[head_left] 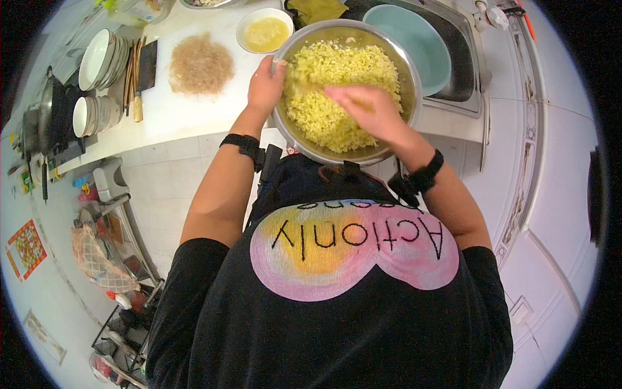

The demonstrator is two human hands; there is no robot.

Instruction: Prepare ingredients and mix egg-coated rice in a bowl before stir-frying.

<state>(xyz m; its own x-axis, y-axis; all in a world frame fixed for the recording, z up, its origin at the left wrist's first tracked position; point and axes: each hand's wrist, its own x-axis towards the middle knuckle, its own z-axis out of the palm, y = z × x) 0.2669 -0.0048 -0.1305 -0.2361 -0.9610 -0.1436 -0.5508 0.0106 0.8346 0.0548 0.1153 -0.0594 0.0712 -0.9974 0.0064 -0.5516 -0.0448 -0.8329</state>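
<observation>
A large stainless steel bowl (412,92) sits tilted towards me at the counter's front edge, holding a heap of finely chopped yellow-green food (335,124), which looks like shredded vegetable or egg. My left hand (266,85) grips the bowl's left rim, thumb on top. Over the middle of the heap, my right hand (367,109) is blurred by motion. Its fingers are closed around a thin brown utensil (311,88), likely chopsticks, whose tip is lost in the blur.
Left of the bowl, a pale brown minced heap (201,64) lies on a white board (160,104), near a cleaver (147,65). Behind stands a bowl of yellow liquid (265,34). A teal basin (413,48) rests in the sink (469,82). Stacked bowls (99,61) stand far left.
</observation>
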